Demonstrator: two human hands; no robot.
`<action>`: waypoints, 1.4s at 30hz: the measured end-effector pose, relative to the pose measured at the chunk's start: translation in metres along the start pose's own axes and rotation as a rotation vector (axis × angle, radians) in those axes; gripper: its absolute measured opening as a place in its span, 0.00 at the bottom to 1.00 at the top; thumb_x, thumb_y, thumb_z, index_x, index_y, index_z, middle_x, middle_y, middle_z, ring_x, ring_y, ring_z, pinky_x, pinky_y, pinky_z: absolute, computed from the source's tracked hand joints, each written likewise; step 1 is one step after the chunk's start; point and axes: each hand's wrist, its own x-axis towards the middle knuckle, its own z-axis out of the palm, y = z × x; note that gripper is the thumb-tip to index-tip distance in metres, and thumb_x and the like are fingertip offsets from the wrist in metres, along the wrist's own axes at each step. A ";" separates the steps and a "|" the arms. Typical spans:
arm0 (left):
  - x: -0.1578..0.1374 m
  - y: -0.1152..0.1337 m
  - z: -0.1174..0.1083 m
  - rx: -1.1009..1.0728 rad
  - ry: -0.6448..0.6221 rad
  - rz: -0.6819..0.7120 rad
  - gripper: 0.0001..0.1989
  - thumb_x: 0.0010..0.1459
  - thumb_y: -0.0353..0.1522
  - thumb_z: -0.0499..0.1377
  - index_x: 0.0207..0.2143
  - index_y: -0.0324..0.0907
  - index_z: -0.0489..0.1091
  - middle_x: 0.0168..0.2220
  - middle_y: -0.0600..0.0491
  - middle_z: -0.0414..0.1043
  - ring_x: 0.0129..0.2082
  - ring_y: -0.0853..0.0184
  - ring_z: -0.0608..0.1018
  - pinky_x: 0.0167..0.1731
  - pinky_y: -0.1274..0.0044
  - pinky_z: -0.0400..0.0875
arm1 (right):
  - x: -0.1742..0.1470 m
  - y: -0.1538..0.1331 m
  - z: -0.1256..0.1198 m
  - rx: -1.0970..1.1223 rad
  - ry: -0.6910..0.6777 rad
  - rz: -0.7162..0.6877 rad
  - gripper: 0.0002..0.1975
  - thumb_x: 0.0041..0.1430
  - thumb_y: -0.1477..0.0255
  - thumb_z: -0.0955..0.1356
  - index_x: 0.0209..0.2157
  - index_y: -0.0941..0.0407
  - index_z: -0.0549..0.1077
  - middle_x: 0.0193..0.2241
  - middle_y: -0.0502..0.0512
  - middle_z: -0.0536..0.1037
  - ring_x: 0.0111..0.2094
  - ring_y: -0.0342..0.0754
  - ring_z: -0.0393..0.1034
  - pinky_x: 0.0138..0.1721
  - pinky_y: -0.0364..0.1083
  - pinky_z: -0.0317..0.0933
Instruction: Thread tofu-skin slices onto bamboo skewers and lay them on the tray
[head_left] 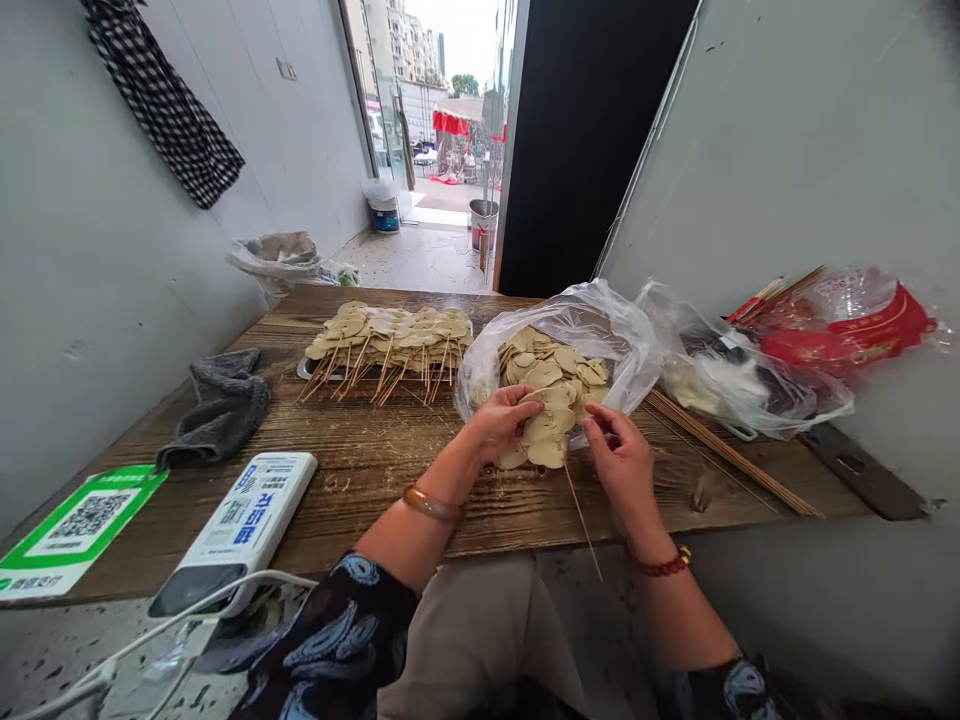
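My left hand [510,420] is closed on a skewer of thin, pale round slices [549,425], thumb lying along their edge. Its bare bamboo stick [583,520] slants down past the table's front edge. Close to the right side of these slices, my right hand [621,450] has thumb and forefinger drawn together; what is between them, if anything, is too small to make out. Just beyond both hands, a clear plastic bag [630,345] lies open around many loose slices [551,355]. To its left, finished-looking skewers of slices [397,335] are piled on a metal tray [304,370].
Bare bamboo sticks [739,455] lie right of the bag, beside a cleaver-like dark blade [862,470]. Plastic bags [742,385] and red packaging [840,340] crowd the right wall. Left are a grey cloth [225,400], a QR-code card [82,530] and a white box-shaped device [240,525] with a cable.
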 end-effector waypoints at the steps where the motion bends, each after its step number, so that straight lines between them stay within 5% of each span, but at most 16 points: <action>1: 0.000 0.000 0.000 -0.004 0.007 0.003 0.20 0.37 0.35 0.70 0.33 0.36 0.71 0.24 0.56 0.70 0.21 0.75 0.71 0.22 0.83 0.64 | -0.005 0.002 -0.004 -0.003 0.010 0.015 0.16 0.59 0.62 0.64 0.43 0.57 0.74 0.38 0.57 0.76 0.35 0.48 0.70 0.35 0.45 0.63; 4: 0.001 0.000 -0.003 -0.010 0.034 0.022 0.19 0.36 0.34 0.70 0.30 0.36 0.71 0.23 0.57 0.70 0.21 0.76 0.70 0.22 0.83 0.63 | -0.023 0.008 -0.015 -0.034 -0.032 0.041 0.15 0.60 0.63 0.63 0.41 0.56 0.75 0.39 0.58 0.77 0.38 0.50 0.71 0.38 0.46 0.63; 10: 0.005 -0.001 -0.006 -0.017 0.052 0.027 0.19 0.36 0.34 0.70 0.31 0.36 0.71 0.24 0.56 0.72 0.20 0.76 0.70 0.21 0.84 0.63 | -0.055 0.008 -0.015 -0.047 -0.335 -0.006 0.13 0.61 0.64 0.63 0.39 0.55 0.76 0.38 0.56 0.79 0.40 0.51 0.73 0.40 0.47 0.65; 17: 0.000 0.005 -0.008 -0.052 0.022 0.033 0.16 0.40 0.34 0.70 0.32 0.36 0.72 0.25 0.55 0.73 0.22 0.75 0.73 0.24 0.83 0.66 | -0.061 -0.005 0.005 0.043 -0.162 0.025 0.13 0.60 0.67 0.63 0.39 0.55 0.77 0.36 0.56 0.81 0.37 0.51 0.75 0.39 0.47 0.68; 23: -0.003 0.017 -0.010 -0.248 -0.031 0.053 0.14 0.53 0.38 0.61 0.35 0.35 0.72 0.30 0.49 0.76 0.26 0.69 0.78 0.27 0.79 0.71 | -0.049 -0.024 -0.003 0.095 -0.058 -0.024 0.11 0.58 0.69 0.65 0.37 0.54 0.79 0.36 0.55 0.81 0.38 0.50 0.76 0.39 0.47 0.69; 30: -0.009 0.029 -0.012 -0.514 -0.133 0.089 0.24 0.61 0.45 0.48 0.40 0.33 0.72 0.34 0.44 0.78 0.35 0.63 0.79 0.39 0.73 0.72 | -0.043 -0.065 -0.014 0.066 -0.038 -0.140 0.10 0.58 0.70 0.65 0.36 0.53 0.79 0.35 0.55 0.81 0.36 0.50 0.77 0.38 0.46 0.70; 38: -0.020 0.031 -0.005 -0.562 -0.201 0.119 0.32 0.56 0.52 0.50 0.48 0.34 0.70 0.44 0.40 0.75 0.50 0.54 0.73 0.52 0.63 0.64 | -0.045 -0.061 0.014 0.082 -0.066 -0.143 0.10 0.58 0.71 0.65 0.37 0.53 0.79 0.34 0.54 0.81 0.36 0.48 0.77 0.38 0.45 0.70; 42: -0.018 0.028 -0.002 -0.465 -0.158 0.160 0.23 0.55 0.41 0.58 0.48 0.35 0.70 0.43 0.42 0.75 0.49 0.56 0.74 0.52 0.66 0.65 | -0.043 -0.054 0.025 0.084 -0.064 -0.060 0.10 0.57 0.70 0.65 0.36 0.54 0.79 0.35 0.55 0.81 0.36 0.49 0.76 0.39 0.46 0.69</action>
